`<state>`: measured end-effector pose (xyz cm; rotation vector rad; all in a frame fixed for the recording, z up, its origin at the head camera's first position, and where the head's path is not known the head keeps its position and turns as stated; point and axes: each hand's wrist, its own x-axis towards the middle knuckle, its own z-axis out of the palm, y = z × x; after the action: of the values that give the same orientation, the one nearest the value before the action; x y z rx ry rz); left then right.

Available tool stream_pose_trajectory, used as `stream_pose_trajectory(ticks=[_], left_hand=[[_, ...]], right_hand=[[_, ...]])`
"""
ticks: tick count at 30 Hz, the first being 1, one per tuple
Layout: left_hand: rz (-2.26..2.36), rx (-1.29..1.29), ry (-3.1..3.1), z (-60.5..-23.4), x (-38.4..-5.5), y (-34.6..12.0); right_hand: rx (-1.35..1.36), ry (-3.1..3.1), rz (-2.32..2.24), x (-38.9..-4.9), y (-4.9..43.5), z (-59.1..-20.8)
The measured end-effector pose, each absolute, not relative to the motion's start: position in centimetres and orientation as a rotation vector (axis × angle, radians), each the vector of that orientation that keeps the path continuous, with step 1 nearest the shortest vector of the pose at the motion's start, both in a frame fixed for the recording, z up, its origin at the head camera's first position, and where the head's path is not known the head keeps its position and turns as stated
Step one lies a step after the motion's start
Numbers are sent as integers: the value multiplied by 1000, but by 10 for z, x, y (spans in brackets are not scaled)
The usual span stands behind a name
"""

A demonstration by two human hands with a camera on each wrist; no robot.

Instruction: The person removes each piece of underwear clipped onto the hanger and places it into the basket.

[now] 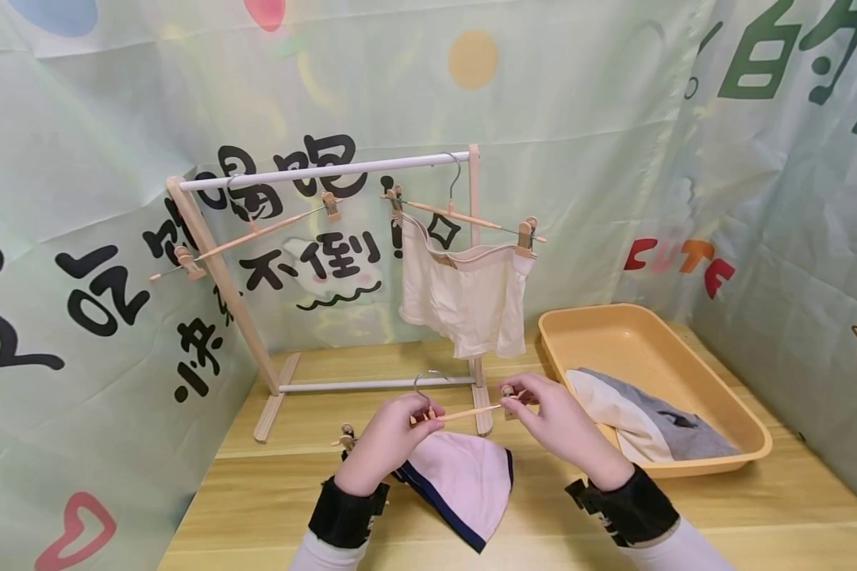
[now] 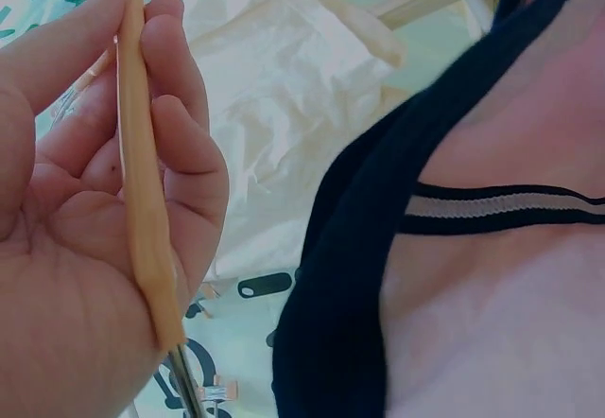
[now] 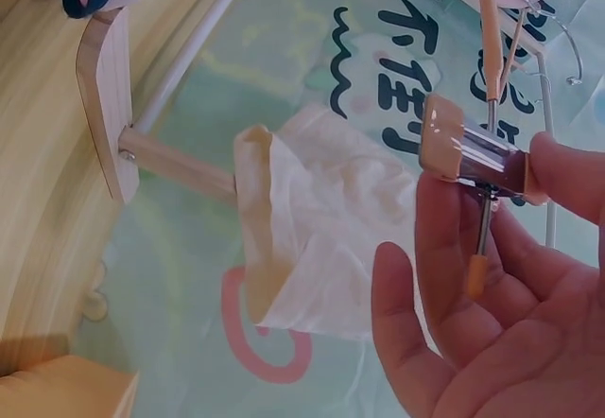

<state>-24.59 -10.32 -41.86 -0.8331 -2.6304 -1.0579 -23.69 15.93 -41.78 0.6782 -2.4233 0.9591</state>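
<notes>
My left hand [image 1: 393, 432] grips the wooden bar of a clip hanger [image 1: 467, 414] close to its metal hook. In the left wrist view the bar [image 2: 140, 163] runs between thumb and fingers. At the bar's right end, my right hand [image 1: 560, 420] pinches a wood-and-metal clip [image 3: 458, 148]; no cloth shows in that clip. A pale pink garment with navy trim [image 1: 464, 480] hangs below the bar on the left side, its point close over the table. Another clip [image 1: 347, 438] shows beyond my left wrist, at the hanger's other end.
Behind my hands stands a wooden drying rack [image 1: 328, 169]. On it hang a bare clip hanger [image 1: 257, 233] and a second hanger [image 1: 464, 216] holding white shorts [image 1: 464, 293]. At right, a yellow tray [image 1: 746, 428] contains white and grey cloth [image 1: 657, 420] on the wooden table [image 1: 257, 507].
</notes>
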Motion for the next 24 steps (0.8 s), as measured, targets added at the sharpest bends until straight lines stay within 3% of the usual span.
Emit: stream_pose_trajectory(ticks=[7, 17, 24], left_hand=[[-1006, -823, -2631, -420, -246, -102], [-963, -881, -2611, -421, -245, -99], [-976, -932, -2597, -424, -242, -92]], right_hand=[[645, -2448, 775, -236, 160, -418], [886, -2249, 584, -222, 136, -419], [906, -2318, 537, -214, 122, -430]])
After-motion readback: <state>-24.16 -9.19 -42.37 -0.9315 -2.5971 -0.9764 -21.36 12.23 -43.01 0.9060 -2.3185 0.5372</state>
